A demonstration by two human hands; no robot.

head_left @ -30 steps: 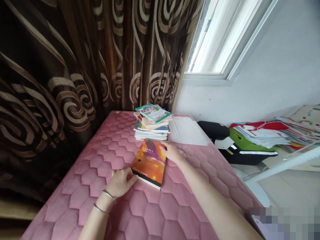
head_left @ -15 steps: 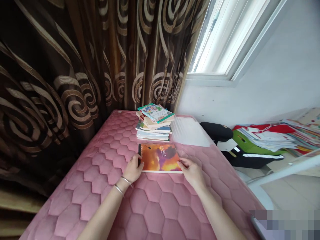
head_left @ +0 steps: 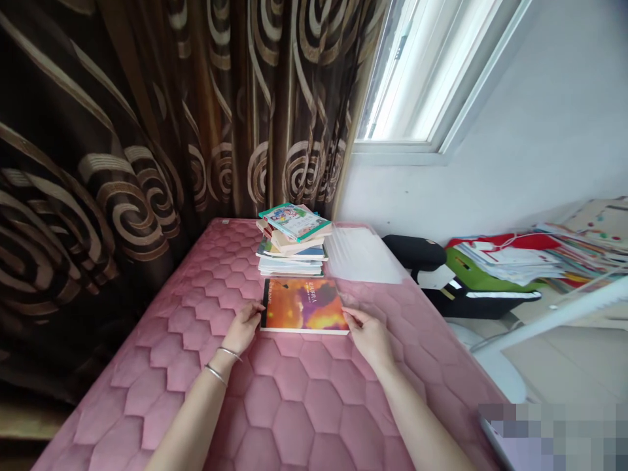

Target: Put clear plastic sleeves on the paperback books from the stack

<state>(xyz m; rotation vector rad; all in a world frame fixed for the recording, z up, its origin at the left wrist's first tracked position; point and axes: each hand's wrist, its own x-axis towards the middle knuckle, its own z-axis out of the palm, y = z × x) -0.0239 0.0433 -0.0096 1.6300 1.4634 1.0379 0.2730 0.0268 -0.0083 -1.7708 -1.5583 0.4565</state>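
A paperback book [head_left: 304, 306] with an orange and purple cloudy cover lies face up on the pink quilted mattress [head_left: 314, 399]. At its dark spine, my left hand [head_left: 245, 325], with two silver bangles on the wrist, has its fingers closed on the left edge. My right hand [head_left: 367, 332] pinches the lower right edge, thumb toward the cover. Just beyond the book stands an uneven stack of books [head_left: 292, 252], topped by one with a green border and a colourful picture.
White translucent sheeting [head_left: 360, 255] covers the mattress's far right corner. A patterned brown curtain [head_left: 235, 118] hangs along the left and back. To the right are a black armrest [head_left: 415, 252] and piled papers [head_left: 505, 261]. A pixelated patch hides the lower right corner.
The view has shifted slightly, moving everything a little left in the picture. My left thumb has slid off the cover to the spine edge. The book lies slightly nearer the stack.
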